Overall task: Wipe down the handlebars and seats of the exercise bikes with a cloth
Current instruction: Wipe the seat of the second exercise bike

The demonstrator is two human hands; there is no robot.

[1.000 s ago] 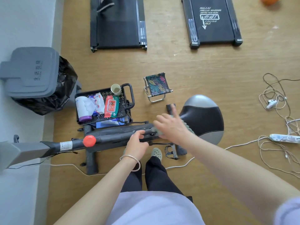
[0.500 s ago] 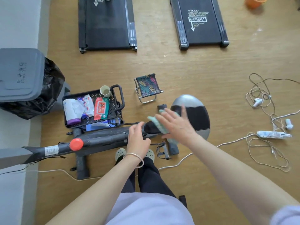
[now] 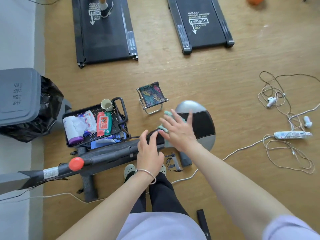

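Cloth [image 3: 167, 113]: teal, sat bunched at the seat's [image 3: 204, 125] narrow end, under the right hand [image 3: 181, 131].
Right hand: fingers spread flat, pressed the cloth down.
Left hand [image 3: 149, 150]: fingers curled over the seat's nose, above the bike frame [image 3: 110, 155].
Around: tray [image 3: 115, 122] with wipes pack [image 3: 103, 123] and cup [image 3: 106, 104] sat left of the seat; folding stool [image 3: 152, 97] just beyond; power strip [image 3: 292, 135] lay well right.
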